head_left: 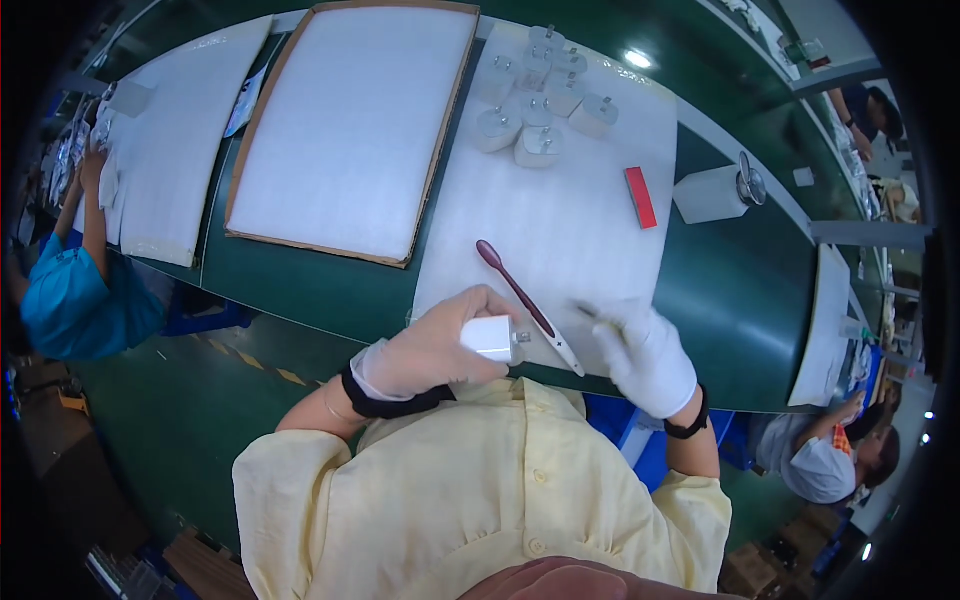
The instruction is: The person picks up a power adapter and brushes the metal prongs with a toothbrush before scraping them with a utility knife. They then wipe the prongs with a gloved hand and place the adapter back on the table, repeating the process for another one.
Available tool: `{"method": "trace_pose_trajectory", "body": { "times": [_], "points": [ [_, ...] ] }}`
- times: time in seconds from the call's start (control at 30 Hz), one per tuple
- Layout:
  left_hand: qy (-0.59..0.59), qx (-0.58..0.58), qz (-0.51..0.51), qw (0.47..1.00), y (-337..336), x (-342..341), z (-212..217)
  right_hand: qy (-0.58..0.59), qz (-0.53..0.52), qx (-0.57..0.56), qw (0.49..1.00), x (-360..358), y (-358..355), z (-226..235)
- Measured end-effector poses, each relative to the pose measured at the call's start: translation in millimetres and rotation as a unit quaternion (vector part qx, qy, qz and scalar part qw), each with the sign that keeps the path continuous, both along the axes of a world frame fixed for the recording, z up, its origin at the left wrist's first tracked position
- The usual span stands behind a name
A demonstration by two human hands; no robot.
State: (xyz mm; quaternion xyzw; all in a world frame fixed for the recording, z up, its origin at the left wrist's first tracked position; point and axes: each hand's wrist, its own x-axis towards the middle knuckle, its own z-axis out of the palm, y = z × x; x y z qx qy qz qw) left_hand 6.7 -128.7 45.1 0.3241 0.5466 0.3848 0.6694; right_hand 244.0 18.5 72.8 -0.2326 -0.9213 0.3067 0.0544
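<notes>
My left hand [437, 335], in a thin pale glove, is closed around a white plug-in power adapter [487, 339]. The adapter's metal prongs point right, toward my other hand. My right hand [645, 355] wears a white glove and is smeared by motion. From its bent fingers juts a small dark, thin thing, too blurred to name. Between the hands, a slim pen-like tool [527, 300] with a dark red end and a white end lies slantwise on the white mat [570, 210]. Several more white adapters [538, 146] stand prongs up at the mat's far end.
A red block [640, 197] lies at the mat's right. Beside it on the green table [740, 290] is a white bottle [712, 194] with a metal top. A shallow cardboard tray [232, 200] lined in white sits left. People work at both sides.
</notes>
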Motion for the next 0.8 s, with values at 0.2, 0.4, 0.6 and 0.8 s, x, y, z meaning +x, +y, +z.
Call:
{"method": "trace_pose_trajectory", "body": {
  "times": [0.2,0.4,0.6,0.8],
  "points": [
    [-0.062,-0.030,-0.013,0.998,20,-9,-12,-0.004,0.144,0.153,0.978,-26,-6,11],
    [-0.045,-0.042,-0.014,0.998,24,-7,-13,-0.097,0.194,0.224,0.950,-32,-6,5],
    [-0.047,-0.041,0.028,0.998,25,-2,-8,-0.089,0.218,0.233,0.943,-34,-5,1],
    [0.014,-0.005,0.015,1.000,20,2,-20,-0.068,0.215,0.252,0.941,-38,-6,-2]
  ]
}}
